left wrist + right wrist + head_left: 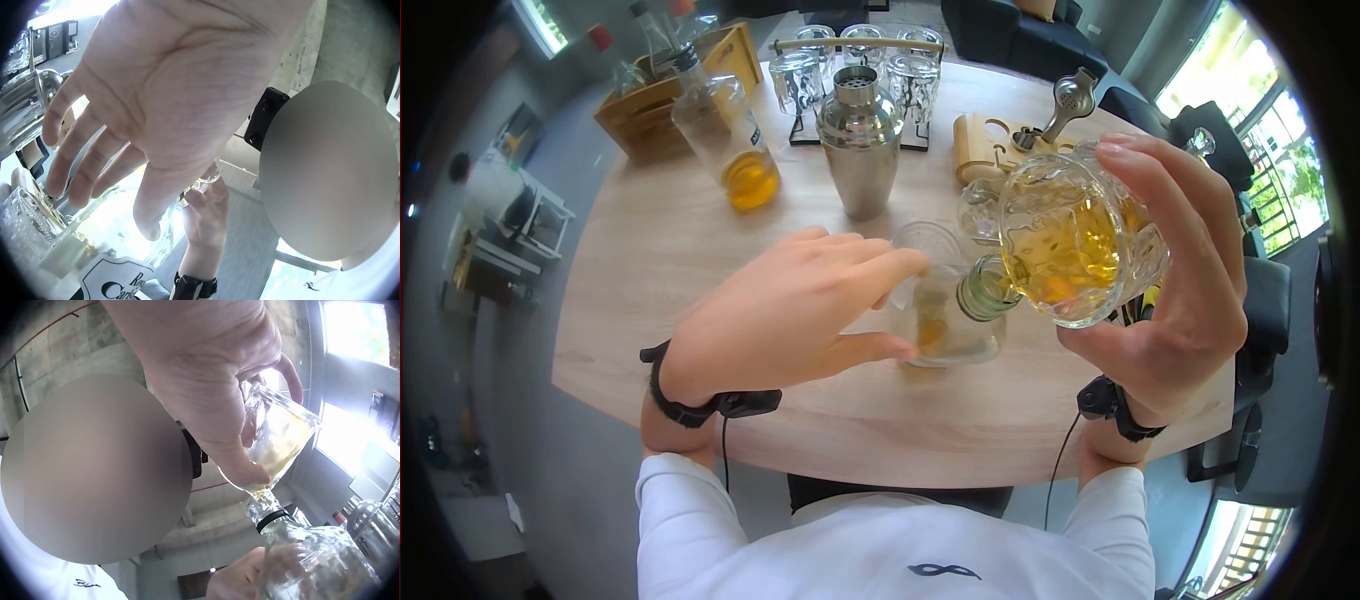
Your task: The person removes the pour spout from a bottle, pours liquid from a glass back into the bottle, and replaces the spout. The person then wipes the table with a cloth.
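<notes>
My right hand (1100,245) grips a round cut-glass bottle (1060,240) of amber liquid, tipped over so its pale green neck (985,290) points into a clear glass (950,325) on the round wooden table (660,260). A little amber liquid lies in the glass. My left hand (908,306) holds that glass between thumb and fingers. In the right wrist view the bottle (275,444) slants down from my right hand (250,425) to the glass (312,556). From the left wrist, my left hand (106,206) spreads over the glass (125,231).
Behind the glass stand a steel cocktail shaker (860,140), a bottle with amber liquid (725,130), a wooden crate of bottles (650,105), a rack of glass mugs (860,60) and a wooden stand with a strainer (1000,140). A dark chair (1260,300) is at the right.
</notes>
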`<control>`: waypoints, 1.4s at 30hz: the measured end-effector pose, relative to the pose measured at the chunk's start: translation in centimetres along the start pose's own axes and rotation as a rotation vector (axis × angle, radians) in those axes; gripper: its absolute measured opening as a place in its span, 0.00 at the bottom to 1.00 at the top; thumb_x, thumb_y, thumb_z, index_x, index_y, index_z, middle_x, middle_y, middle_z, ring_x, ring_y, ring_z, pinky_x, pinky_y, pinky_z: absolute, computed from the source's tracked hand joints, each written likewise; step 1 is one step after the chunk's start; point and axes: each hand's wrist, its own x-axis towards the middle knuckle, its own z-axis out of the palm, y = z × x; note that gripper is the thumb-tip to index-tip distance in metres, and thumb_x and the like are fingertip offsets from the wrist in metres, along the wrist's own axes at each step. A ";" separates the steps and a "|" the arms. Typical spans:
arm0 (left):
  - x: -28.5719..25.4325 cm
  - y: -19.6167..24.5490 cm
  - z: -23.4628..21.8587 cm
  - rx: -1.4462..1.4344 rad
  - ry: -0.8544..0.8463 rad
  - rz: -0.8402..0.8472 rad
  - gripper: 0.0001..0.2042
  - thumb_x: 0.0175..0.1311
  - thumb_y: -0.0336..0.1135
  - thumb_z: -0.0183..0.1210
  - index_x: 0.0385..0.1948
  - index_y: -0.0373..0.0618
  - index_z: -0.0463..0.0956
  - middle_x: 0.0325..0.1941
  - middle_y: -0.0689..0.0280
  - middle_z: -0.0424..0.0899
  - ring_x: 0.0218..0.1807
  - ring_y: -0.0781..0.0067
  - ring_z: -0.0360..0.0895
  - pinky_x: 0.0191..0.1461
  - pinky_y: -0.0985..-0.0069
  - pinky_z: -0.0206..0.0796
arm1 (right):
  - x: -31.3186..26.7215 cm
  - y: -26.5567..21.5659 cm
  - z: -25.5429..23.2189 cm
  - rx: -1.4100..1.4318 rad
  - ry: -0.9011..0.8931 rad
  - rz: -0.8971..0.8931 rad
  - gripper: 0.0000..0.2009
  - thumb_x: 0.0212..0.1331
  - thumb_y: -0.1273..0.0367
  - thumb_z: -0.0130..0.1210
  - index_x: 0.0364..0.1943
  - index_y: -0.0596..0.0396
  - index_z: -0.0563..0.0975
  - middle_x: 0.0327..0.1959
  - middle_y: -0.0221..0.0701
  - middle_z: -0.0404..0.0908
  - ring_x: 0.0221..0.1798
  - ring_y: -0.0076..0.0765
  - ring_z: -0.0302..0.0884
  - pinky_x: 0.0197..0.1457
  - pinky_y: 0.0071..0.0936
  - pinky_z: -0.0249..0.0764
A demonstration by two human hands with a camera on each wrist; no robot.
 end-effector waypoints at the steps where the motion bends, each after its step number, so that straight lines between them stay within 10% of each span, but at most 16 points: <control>1: 0.1 -0.1 0.1 -0.015 0.003 0.003 0.32 0.60 0.46 0.73 0.64 0.42 0.76 0.44 0.65 0.83 0.49 0.59 0.79 0.59 0.64 0.68 | 0.0 0.1 0.0 0.005 0.002 0.004 0.40 0.25 0.78 0.72 0.58 0.65 0.82 0.60 0.43 0.81 0.63 0.45 0.80 0.66 0.39 0.79; 42: -2.8 -1.6 -3.0 0.128 0.215 -0.056 0.28 0.58 0.37 0.74 0.61 0.43 0.78 0.39 0.61 0.82 0.46 0.58 0.79 0.56 0.66 0.70 | 2.7 -2.0 -2.2 -0.238 -0.219 -0.083 0.41 0.19 0.81 0.68 0.57 0.60 0.84 0.59 0.41 0.83 0.63 0.47 0.82 0.66 0.40 0.80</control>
